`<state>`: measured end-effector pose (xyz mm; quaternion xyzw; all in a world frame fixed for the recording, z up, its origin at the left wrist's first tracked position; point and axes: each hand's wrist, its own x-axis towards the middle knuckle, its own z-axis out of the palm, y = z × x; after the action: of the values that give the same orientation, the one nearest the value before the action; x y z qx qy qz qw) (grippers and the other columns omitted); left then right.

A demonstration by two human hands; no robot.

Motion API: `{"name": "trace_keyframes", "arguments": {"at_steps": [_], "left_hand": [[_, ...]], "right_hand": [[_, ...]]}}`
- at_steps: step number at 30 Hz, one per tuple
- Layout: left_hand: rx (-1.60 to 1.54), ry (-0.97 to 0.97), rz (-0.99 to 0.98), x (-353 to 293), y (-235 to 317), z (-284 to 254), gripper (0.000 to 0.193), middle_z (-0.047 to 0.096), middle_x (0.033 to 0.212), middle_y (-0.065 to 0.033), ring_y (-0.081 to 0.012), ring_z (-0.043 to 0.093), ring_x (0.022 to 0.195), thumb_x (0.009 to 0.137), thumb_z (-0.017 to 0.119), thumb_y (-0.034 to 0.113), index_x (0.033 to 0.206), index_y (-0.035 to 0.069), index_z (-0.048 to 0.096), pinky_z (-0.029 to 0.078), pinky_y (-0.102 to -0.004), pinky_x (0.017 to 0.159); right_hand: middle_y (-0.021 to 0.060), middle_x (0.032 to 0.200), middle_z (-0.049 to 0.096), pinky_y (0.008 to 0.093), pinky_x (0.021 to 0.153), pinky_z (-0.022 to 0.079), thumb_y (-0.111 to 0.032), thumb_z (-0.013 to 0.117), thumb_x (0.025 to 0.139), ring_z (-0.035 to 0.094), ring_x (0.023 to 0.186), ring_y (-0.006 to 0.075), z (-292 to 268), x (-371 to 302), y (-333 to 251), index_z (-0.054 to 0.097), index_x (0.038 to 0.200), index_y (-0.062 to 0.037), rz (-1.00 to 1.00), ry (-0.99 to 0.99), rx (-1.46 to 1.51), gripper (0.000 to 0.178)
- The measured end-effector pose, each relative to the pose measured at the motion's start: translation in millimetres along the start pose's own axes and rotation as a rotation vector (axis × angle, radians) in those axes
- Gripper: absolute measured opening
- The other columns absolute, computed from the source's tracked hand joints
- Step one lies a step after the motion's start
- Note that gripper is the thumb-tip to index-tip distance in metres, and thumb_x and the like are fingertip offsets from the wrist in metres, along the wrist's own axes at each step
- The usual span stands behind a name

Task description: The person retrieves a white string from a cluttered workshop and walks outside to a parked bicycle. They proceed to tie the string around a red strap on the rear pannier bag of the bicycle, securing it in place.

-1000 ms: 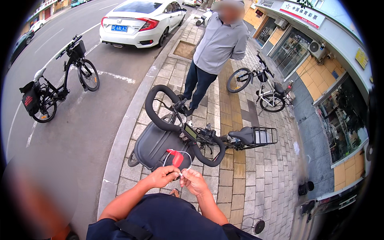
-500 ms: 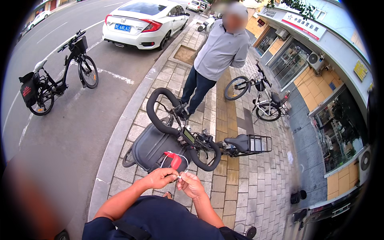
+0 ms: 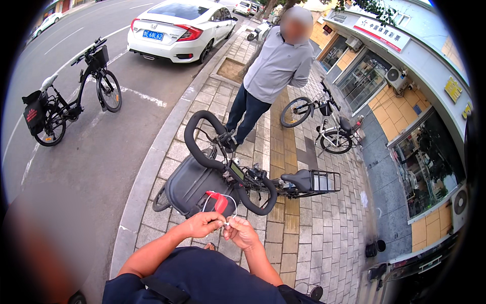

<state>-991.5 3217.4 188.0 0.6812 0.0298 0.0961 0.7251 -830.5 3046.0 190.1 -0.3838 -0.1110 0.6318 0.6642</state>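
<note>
A thin white cord [image 3: 204,202] arches up in a loop, with a red tag-like piece [image 3: 220,204] hanging on it. My left hand [image 3: 203,224] pinches one end between thumb and fingers. Close beside it, my right hand [image 3: 242,233] grips the other end, and a small white bit shows between the fingertips. Whether the two ends are joined, I cannot tell. Just beyond the loop is a dark grey ribbed box or case [image 3: 190,182] at the front of a bicycle, whose black padded handlebar [image 3: 191,139] carries a small display [image 3: 236,171].
A person in a grey jacket [image 3: 276,63] stands beyond the handlebar. The bicycle's saddle [image 3: 298,180] and rear rack extend to the right. Another bicycle [image 3: 326,114] stands by the shopfronts. Past the kerb [image 3: 152,162] are a black bicycle [image 3: 71,109] and a white car [image 3: 174,43].
The whole view has shifted very slightly. My hands keep nearly the same pose on the white cord.
</note>
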Motion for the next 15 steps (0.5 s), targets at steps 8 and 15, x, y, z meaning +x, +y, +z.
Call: {"name": "trace_keyframes", "arguments": {"at_steps": [8,15], "left_hand": [[0.007,-0.031,-0.050,-2.5,-0.8,-3.4,0.020,0.066,0.092,0.0021,-0.0067,0.059,0.081,0.109,0.059,0.020,0.117,0.005,0.070,0.052,-0.0279,0.074],[0.032,-0.001,-0.014,-5.2,2.5,0.5,0.020,0.066,0.090,0.0016,-0.0065,0.058,0.082,0.109,0.060,0.021,0.118,0.005,0.070,0.052,-0.0277,0.075]], "right_hand": [[0.0043,0.087,0.068,0.0310,0.065,0.056,-0.023,0.066,0.105,0.071,0.074,0.0192,7.2,-3.4,-1.3,0.066,0.105,-0.0022,-0.002,0.026,-0.033,0.021],[0.0042,0.087,0.068,0.0307,0.064,0.055,-0.024,0.066,0.105,0.070,0.073,0.0189,4.6,-3.7,-1.5,0.066,0.105,-0.0024,0.004,0.034,-0.071,0.021]]}}
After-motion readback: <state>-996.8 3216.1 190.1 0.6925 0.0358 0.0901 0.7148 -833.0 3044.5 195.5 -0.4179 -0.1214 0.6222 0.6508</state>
